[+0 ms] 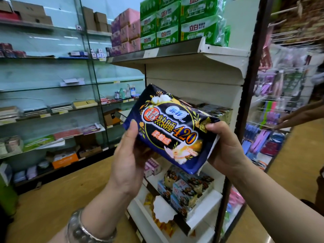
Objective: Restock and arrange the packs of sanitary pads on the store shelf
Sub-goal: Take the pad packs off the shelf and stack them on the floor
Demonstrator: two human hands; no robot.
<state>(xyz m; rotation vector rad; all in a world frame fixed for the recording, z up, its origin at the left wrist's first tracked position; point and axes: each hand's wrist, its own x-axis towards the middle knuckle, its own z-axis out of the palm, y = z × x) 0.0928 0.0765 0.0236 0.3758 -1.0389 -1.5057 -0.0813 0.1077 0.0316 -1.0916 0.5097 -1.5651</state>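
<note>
I hold one dark blue pack of sanitary pads [172,127] with gold and orange print, tilted, in front of the white store shelf [219,53]. My left hand [129,155] grips its lower left end, thumb on the front. My right hand [226,148] grips its right end, thumb on the top edge. Behind the pack, on the middle shelf level, lie more dark packs [215,109], partly hidden.
Green soap boxes [182,21] and pink boxes [126,32] fill the top shelf. Lower levels hold small blue boxes [185,190] and yellow packets. Glass shelving [52,85] stands at the left. At the right hang racks of goods, and another person's hand [287,120] reaches toward them.
</note>
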